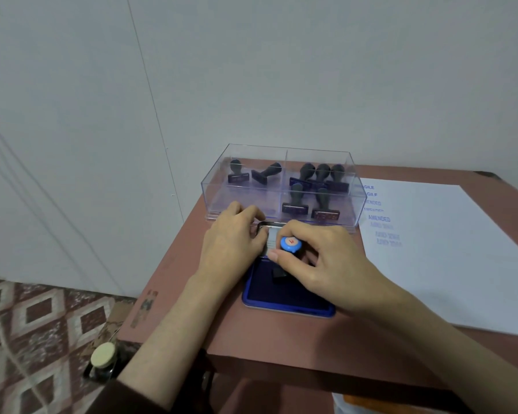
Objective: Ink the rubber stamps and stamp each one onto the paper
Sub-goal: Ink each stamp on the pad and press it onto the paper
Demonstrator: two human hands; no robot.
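Inking | my right hand (320, 258) pinches the blue-topped stamp (291, 244), pushed down on the ink pad (269, 291) to pick up ink | left hand (231, 249) grips the pad's lid (271, 234) so nothing slides | paper (461, 249) lies to the right on the worktop (222, 333)

"AMENDED" in blue on the paper (449, 264)

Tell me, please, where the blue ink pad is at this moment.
In the head view the blue ink pad lies open at centre, just in front of the clear box, left of the paper, beneath the right hand.
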